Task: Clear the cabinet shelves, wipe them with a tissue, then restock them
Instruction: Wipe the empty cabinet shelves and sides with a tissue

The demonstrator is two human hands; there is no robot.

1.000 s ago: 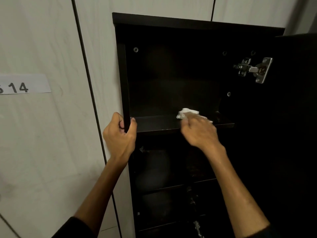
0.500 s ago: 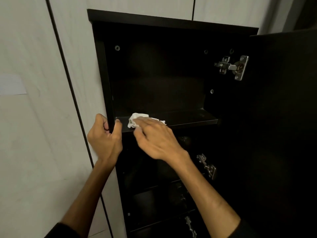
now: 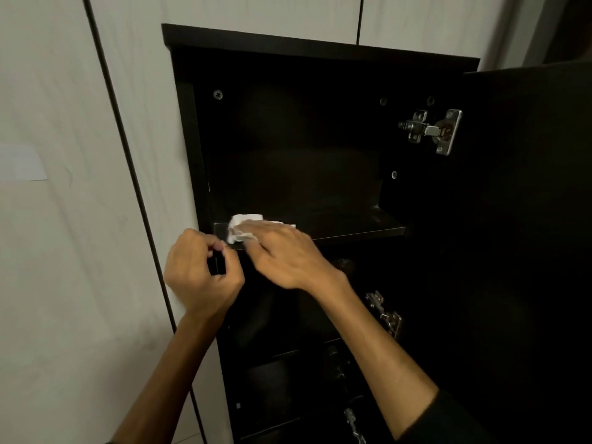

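Observation:
A tall dark cabinet (image 3: pixel 189 129) stands with its door swung out to the right. Its top shelf (image 3: pixel 362 225) is bare apart from a crumpled white tissue (image 3: pixel 245 221) at its front left corner. My right hand (image 3: pixel 282 251) lies flat on the tissue with straight fingers and presses it onto the shelf. My left hand (image 3: pixel 200 274) curls round the cabinet's left side panel just below that shelf. The lower shelves are dark and their contents cannot be made out.
The open door (image 3: pixel 528 219) fills the right side, with metal hinges (image 3: pixel 432 129) at the top and further down. White wall panels (image 3: pixel 80 219) lie to the left and above the cabinet.
My right hand has slid the tissue leftward along the top shelf, from its middle to the front left corner. The left hand keeps its grip on the side panel.

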